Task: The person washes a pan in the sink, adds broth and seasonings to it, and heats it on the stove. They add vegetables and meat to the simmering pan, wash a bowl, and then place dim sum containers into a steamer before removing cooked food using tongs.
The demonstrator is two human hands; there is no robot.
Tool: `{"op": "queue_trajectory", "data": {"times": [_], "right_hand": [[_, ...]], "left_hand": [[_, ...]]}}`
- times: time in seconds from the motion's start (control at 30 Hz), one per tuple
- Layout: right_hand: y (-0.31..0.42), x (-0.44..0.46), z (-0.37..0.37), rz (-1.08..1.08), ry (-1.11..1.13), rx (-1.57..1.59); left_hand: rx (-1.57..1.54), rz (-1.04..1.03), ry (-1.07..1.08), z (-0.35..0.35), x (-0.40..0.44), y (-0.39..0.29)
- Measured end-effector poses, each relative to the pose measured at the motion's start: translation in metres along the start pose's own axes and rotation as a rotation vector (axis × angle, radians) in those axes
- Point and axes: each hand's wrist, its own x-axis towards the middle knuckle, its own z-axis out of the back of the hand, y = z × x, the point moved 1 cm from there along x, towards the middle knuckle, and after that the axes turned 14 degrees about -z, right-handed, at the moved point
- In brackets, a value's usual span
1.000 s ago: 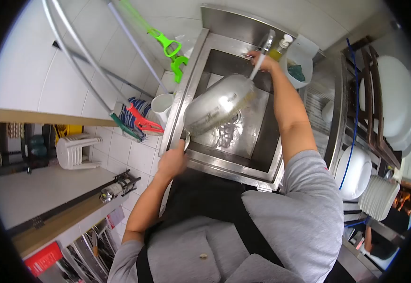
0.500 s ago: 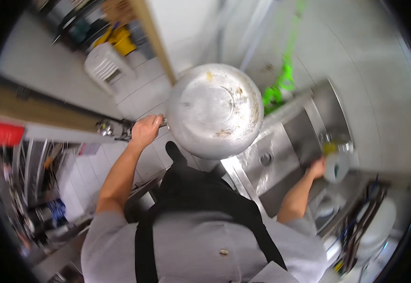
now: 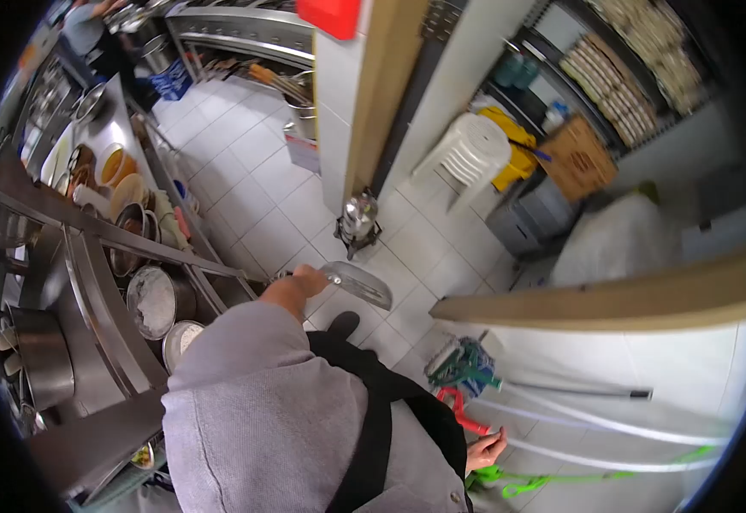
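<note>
The metal pan (image 3: 363, 286), suspended above the tiled floor (image 3: 249, 162), should be steadied at its near end by the left hand (image 3: 306, 280), whose grip is clenched there, with clearance maintained from the steel bench (image 3: 115, 124), while the right hand (image 3: 484, 451) is released beside the red plastic fitting (image 3: 457, 410).

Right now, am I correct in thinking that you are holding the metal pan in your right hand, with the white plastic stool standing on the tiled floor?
Not quite: the head view shows the metal pan in the left hand, with the white plastic stool standing on the tiled floor.
</note>
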Motion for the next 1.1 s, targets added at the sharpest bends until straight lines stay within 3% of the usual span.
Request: {"op": "queue_trajectory", "data": {"times": [0.1,0.17,0.23,0.27,0.3,0.37,0.43,0.5,0.53,0.6,0.63,0.73,0.77,0.83,0.9,0.97,1.03,1.1], "right_hand": [[0.043,0.037,-0.072,0.059,0.204,0.047],[0.061,0.067,-0.129,0.117,0.299,0.042],[0.096,0.082,-0.183,0.306,0.520,-0.050],[0.121,0.082,-0.207,0.315,0.609,-0.064],[0.148,0.081,-0.237,0.330,0.699,-0.066],[0.178,0.078,-0.298,0.434,0.826,-0.213],[0.215,0.060,-0.354,0.586,0.955,-0.366],[0.256,0.018,-0.401,0.779,1.157,-0.452],[0.274,-0.007,-0.422,0.825,1.183,-0.447],[0.310,-0.064,-0.461,0.811,1.473,-0.351],[0.334,-0.096,-0.471,0.841,1.486,-0.351],[0.407,-0.207,-0.502,0.941,1.692,-0.304],[0.426,-0.245,-0.517,0.873,1.824,-0.344],[0.456,-0.309,-0.550,0.783,1.987,-0.375],[0.485,-0.381,-0.584,0.521,2.105,-0.400],[0.513,-0.444,-0.612,0.460,2.149,-0.475],[0.550,-0.500,-0.631,0.400,2.191,-0.556],[0.582,-0.546,-0.645,0.193,2.187,-0.785]], "left_hand": [[-0.206,0.255,-0.123,-0.056,0.013,0.045],[-0.363,0.426,-0.197,-0.053,0.007,0.065],[-0.577,0.572,-0.027,-0.024,-0.022,0.071],[-0.450,0.532,-0.002,-0.082,0.017,0.113],[-0.469,0.566,-0.017,-0.076,0.015,0.130],[-0.512,0.164,0.303,-0.067,0.001,0.162],[-0.454,0.364,-0.039,-0.079,-0.021,0.179],[-0.830,0.440,-0.293,-0.064,-0.035,0.204],[-0.858,0.475,-0.318,-0.065,-0.037,0.217],[-0.911,0.540,-0.477,-0.067,-0.027,0.257],[-0.925,0.560,-0.496,-0.066,-0.021,0.277],[-1.539,0.795,-0.912,-0.025,-0.031,0.318],[-1.745,0.928,-1.017,0.016,-0.050,0.322],[-2.027,0.811,-1.256,0.036,-0.049,0.362],[-2.246,0.740,-1.490,0.040,-0.032,0.415],[-2.567,0.692,-1.671,0.072,-0.039,0.447],[-2.551,0.708,-1.592,0.094,-0.041,0.489],[-2.512,0.728,-1.589,0.125,-0.064,0.518]]}}
